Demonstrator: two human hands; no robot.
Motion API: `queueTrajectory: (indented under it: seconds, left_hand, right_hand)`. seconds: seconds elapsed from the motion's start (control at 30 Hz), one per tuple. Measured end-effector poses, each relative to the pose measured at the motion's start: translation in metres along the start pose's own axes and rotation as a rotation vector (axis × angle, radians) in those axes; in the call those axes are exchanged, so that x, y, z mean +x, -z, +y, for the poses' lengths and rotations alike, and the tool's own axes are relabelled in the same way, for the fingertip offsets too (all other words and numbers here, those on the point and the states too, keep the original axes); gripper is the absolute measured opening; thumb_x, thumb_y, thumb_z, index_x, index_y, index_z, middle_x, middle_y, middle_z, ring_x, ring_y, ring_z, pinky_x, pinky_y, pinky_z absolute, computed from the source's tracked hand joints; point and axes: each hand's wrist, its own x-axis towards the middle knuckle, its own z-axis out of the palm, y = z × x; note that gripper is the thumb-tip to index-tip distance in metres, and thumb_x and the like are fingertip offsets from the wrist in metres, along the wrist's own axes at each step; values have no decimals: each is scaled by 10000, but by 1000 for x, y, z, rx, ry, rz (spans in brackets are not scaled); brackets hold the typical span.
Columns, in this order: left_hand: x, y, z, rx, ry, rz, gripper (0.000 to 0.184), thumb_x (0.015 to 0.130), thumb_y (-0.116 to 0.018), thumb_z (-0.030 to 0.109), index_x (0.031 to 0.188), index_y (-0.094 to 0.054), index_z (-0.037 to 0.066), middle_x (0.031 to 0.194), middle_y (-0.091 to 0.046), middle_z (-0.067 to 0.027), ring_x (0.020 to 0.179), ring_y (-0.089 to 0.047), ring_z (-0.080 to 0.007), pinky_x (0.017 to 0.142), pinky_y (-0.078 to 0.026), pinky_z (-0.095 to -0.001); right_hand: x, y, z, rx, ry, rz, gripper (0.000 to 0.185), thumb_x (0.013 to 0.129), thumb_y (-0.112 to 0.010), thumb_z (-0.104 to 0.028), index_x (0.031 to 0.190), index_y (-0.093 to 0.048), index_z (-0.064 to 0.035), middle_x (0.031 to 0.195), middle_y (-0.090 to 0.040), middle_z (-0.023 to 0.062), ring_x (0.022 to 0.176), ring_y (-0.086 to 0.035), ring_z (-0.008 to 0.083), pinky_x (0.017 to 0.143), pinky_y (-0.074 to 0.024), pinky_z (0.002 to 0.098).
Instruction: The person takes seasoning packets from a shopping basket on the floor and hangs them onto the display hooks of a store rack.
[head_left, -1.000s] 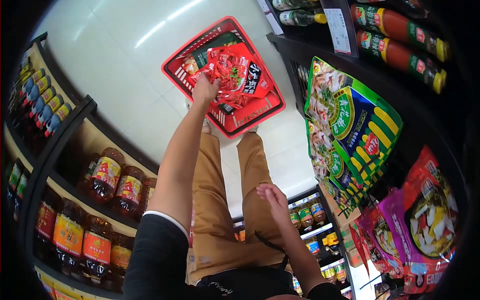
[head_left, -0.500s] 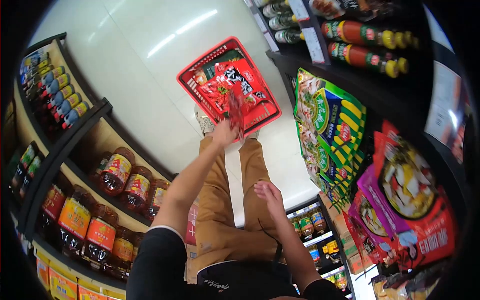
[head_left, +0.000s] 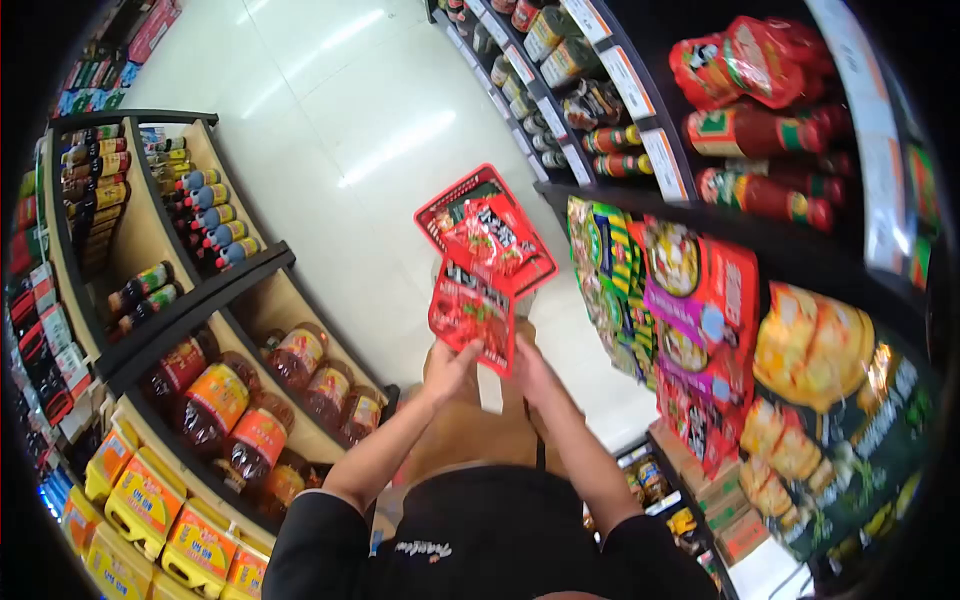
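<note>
A red food packet [head_left: 470, 312] is held up in front of my body, with my left hand [head_left: 452, 370] closed on its lower left edge. My right hand [head_left: 533, 372] is at the packet's lower right corner, its fingers partly hidden behind the edge. Beyond the packet, a red shopping basket [head_left: 545, 268] stands on the floor by my feet. Another red packet [head_left: 492, 236] lies in it, over a dark green packet [head_left: 458, 212] that shows only in part.
Shelves with large oil bottles [head_left: 262, 437] and yellow jugs [head_left: 145, 500] run along the left. On the right hang green packets [head_left: 607, 285], red and purple packets [head_left: 705, 300] and a big dark green packet [head_left: 850, 430]. Sauce bottles [head_left: 750, 131] lie above them.
My left hand has lifted the red packet out of the basket and closer to my body. My right hand has moved up to its corner. The view has shifted, showing more shelves.
</note>
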Motion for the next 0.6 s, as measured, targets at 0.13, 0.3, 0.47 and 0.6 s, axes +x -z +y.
queueTrajectory:
  seconds: [0.13, 0.3, 0.47, 0.6]
  left_hand:
    - [-54, -13, 76, -105, -69, -108, 262, 922, -617, 110, 1163, -596, 10, 1163, -628, -57, 1046, -580, -125, 911, -465, -303]
    - [-103, -16, 108, 88, -192, -266, 343, 929, -610, 125, 1245, -547, 8, 1230, -591, -76, 1126, -552, -171, 960, -443, -328]
    - [-132, -3, 130, 176, -290, -367, 463, 895, -647, 162, 1298, -495, -6, 1317, -528, -111, 1210, -493, -210, 1031, -382, -363]
    - [-143, 17, 153, -193, -292, -410, 619, 790, -685, 202, 1317, -462, -34, 1331, -510, -131, 1244, -470, -224, 1065, -342, -365]
  right_hand:
    - [-54, -84, -46, 315, 170, -485, 487, 1002, -397, -352, 1368, -422, -32, 1339, -523, 156, 1200, -540, 274, 1029, -427, 448]
    - [-92, -115, -74, 297, 101, -525, 432, 969, -506, -255, 1323, -459, -12, 1270, -571, 170, 1168, -565, 291, 1001, -456, 446]
    - [-156, -149, -97, 126, 398, -588, 374, 942, -552, -105, 1297, -479, -14, 1238, -589, 154, 1127, -593, 262, 958, -495, 429]
    - [-189, -152, -98, 50, 549, -599, 372, 939, -550, -63, 1300, -475, -10, 1237, -588, 140, 1123, -593, 247, 959, -494, 417]
